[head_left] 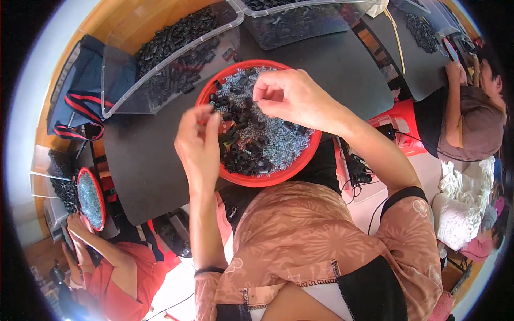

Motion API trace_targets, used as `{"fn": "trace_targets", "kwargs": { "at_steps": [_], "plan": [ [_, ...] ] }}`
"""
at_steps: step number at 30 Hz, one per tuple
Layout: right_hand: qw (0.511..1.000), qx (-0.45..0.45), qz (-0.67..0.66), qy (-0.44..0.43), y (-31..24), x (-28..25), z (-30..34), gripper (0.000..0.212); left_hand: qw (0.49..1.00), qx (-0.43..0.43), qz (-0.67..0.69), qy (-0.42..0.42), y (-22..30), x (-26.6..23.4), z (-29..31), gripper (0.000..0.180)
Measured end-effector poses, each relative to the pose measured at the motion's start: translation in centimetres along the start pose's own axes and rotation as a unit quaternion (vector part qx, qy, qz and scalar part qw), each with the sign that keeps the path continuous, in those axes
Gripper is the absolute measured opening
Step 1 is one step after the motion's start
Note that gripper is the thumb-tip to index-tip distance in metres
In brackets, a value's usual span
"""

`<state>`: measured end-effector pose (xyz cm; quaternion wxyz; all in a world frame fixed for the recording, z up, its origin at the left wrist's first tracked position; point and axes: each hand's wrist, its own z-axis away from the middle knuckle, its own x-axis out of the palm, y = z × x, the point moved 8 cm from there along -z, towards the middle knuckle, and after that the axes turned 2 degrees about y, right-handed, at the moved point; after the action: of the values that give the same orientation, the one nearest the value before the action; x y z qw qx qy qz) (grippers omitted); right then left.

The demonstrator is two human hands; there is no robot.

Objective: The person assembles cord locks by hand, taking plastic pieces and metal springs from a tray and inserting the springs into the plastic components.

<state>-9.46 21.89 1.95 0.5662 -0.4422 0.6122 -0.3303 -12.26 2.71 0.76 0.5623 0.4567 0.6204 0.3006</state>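
Note:
A round red basin (256, 182) in front of me holds many small silvery metal pieces (286, 144), which look like screws, and small black plastic parts (243, 115) heaped over its left and middle. Above the basin's left rim, my left hand (198, 139) is closed, thumb and fingers curled toward each other. Dark bits show by its fingertips, but I cannot tell whether they are held. My right hand (294, 96) hangs over the basin's upper right, fingers bent in a pinch. Whatever it may hold is hidden.
Clear plastic bins (107, 96) of black parts line the far side of the dark table (144, 176). A dark blue bag (75, 101) with a red-striped strap lies left. People work at left (118, 273) and right (466, 123), with another red basin (99, 187) at left.

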Motion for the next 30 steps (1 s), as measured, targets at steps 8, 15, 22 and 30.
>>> {"fn": "trace_targets", "kwargs": {
  "at_steps": [8,15,22,30],
  "plan": [
    [0.909,0.226,-0.345,-0.061,2.5,-0.3,2.4,0.025,0.920,0.205,-0.335,0.007,2.0,3.2,-5.3,0.016],
    [0.989,-0.051,0.138,0.033,0.7,-1.7,3.6,0.014,0.893,0.274,-0.355,-0.027,1.7,4.7,-5.0,0.019],
    [0.938,-0.097,0.333,-0.003,0.7,0.8,3.2,0.007,0.881,0.327,-0.340,-0.035,2.0,4.9,-4.6,0.019],
    [0.919,-0.091,0.376,-0.077,0.7,1.9,1.9,0.011,0.930,0.247,-0.268,-0.037,2.1,3.6,-4.5,0.018]
  ]
}}
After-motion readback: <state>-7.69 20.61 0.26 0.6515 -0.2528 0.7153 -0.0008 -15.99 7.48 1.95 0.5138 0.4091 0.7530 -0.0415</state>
